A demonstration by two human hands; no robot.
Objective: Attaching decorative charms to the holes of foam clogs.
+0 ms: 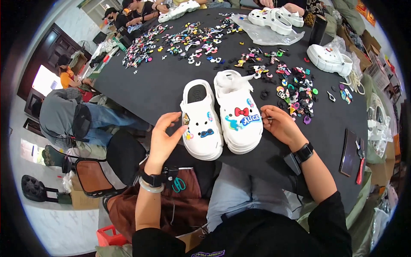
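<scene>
Between the left hand [165,135], spread open, and the right hand [281,124], half-curled, its grip unclear, stood two clogs [199,115]; one red bow [242,112] sat nearer the right.

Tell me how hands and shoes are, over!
Left hand at left chunky white clog; right hand at right chunky white clog. Both sole-down, wearing small colourful charms. Crumpled whitish wrapping at right clog's opening.

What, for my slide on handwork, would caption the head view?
Left hand and right hand flank two charm-decorated white clogs on a black table scattered with loose charms.
</scene>
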